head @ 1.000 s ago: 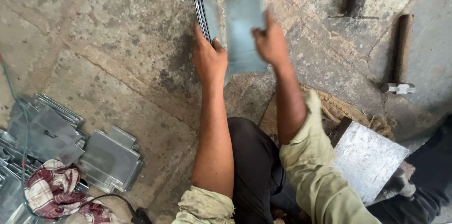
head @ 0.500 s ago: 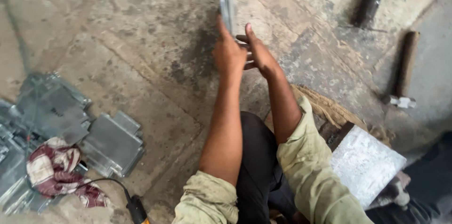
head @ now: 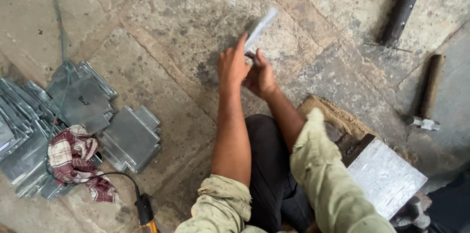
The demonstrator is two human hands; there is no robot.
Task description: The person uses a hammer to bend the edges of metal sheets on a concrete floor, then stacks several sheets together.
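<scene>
Head view: both hands, left hand (head: 232,66) and right hand (head: 260,75), are pinching a thin metal sheet stack (head: 259,28) edge-on above the stone floor (head: 171,12), risking slipping sheets or cut fingers.

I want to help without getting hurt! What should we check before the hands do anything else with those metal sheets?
1. Both hands on the metal sheets: ok, left hand and right hand grip them together.
2. Sheets lined up evenly: cannot tell, they are blurred.
3. Floor under the sheets bare: ok.
4. Hammer away from the hands: ok, it lies off to the right.
5. Cable away from the knees: ok, it lies by the checked cloth.
6. Sharp edges covered: not ok, hands are bare.
</scene>
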